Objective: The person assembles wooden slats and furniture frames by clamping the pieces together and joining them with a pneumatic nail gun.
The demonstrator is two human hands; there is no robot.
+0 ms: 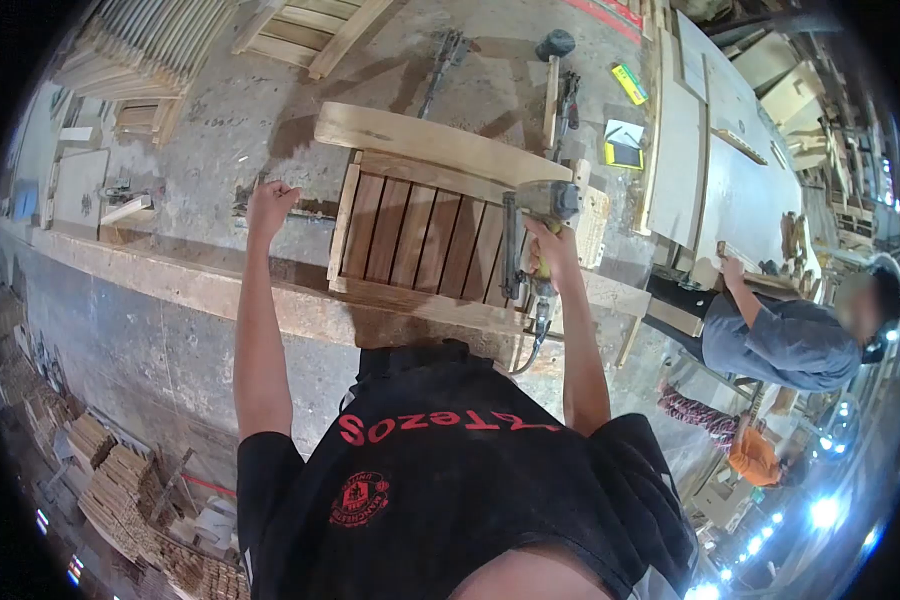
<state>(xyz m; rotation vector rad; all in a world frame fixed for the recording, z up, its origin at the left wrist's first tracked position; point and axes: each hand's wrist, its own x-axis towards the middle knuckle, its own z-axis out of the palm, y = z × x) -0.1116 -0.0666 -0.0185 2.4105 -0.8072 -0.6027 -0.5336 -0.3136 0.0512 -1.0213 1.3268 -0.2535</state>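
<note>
In my right hand [552, 250] is a pneumatic nail gun [548, 200], its hose running down toward the bench edge. The gun is over the right end of a wooden frame with dark slats [420, 232]. A pale curved board [420, 132] runs along the frame's far side. My left hand [270, 208] is closed, fingers pinched together, left of the frame and above a metal bar clamp [315, 214]. Whatever its fingers may hold is too small to make out.
Farther back on the bench are another bar clamp [442, 72], a dark mallet [555, 44] and a yellow box [629, 84]. Slatted panels [310, 30] and stacked wood pieces [135, 55] stand back left. A person in a grey shirt [785, 340] works at the right.
</note>
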